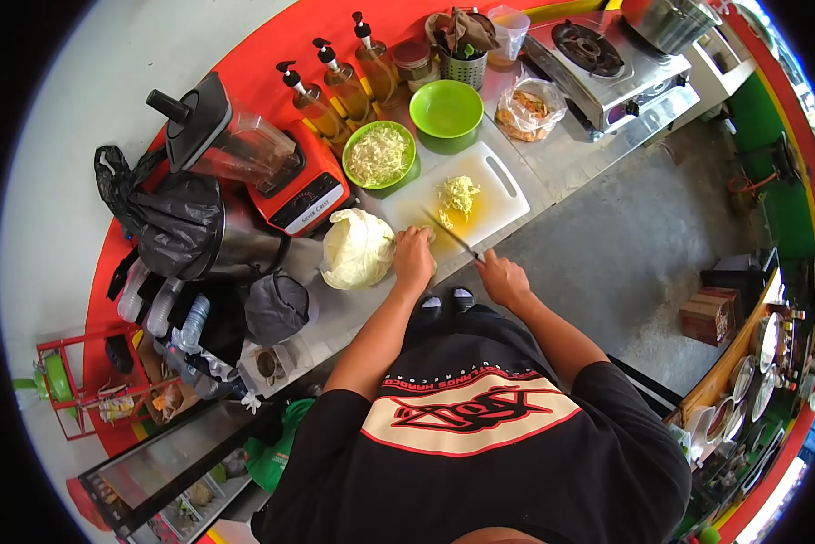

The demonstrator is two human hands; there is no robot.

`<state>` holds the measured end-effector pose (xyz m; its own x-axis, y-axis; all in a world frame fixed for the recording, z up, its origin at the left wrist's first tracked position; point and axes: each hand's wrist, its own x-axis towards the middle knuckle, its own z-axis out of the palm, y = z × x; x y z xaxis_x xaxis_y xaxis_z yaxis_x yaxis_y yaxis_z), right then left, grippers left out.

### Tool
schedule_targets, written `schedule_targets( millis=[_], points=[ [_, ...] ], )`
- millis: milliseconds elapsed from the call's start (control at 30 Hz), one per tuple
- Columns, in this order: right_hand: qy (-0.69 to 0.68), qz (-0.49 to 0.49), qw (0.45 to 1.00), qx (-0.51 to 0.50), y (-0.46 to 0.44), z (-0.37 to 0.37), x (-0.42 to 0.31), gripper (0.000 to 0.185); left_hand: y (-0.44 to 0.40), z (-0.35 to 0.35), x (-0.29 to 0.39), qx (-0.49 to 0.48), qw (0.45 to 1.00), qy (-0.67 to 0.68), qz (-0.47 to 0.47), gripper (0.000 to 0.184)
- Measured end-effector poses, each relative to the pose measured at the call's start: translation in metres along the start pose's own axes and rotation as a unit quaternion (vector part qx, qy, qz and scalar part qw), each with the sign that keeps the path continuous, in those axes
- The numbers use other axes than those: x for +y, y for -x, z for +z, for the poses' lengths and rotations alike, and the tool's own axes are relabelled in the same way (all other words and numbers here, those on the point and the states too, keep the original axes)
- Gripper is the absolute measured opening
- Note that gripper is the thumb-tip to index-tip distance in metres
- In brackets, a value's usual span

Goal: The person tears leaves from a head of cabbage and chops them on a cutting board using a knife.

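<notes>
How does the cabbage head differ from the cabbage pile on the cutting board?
The cabbage head is one rounded mass; the cabbage pile is loose, thin shreds. The head is larger, the pile smaller. The head sits beside the cutting board, the pile on it. Both are pale.

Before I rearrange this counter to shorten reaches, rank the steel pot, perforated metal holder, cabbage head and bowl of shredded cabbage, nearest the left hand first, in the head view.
1. Cabbage head, immediately left of the left hand.
2. Bowl of shredded cabbage, ahead and left.
3. Perforated metal holder, farther ahead, slightly right.
4. Steel pot, far ahead and right.
</notes>
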<state>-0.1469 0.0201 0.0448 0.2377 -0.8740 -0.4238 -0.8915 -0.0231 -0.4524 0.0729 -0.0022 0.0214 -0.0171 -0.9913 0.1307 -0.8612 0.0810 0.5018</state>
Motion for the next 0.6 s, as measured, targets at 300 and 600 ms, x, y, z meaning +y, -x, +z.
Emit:
schedule_targets(
  millis=[300,600],
  points=[
    [-0.028,-0.009,0.998,0.058,-0.023,-0.016,0.022,0.037,-0.004,-0.004,0.006,0.016,0.999,0.044,-0.018,0.021],
    [0.023,-0.075,0.995,0.061,-0.021,-0.004,-0.006,0.037,-0.013,0.002,-0.003,-0.014,0.999,0.031,0.032,0.016]
  ],
)
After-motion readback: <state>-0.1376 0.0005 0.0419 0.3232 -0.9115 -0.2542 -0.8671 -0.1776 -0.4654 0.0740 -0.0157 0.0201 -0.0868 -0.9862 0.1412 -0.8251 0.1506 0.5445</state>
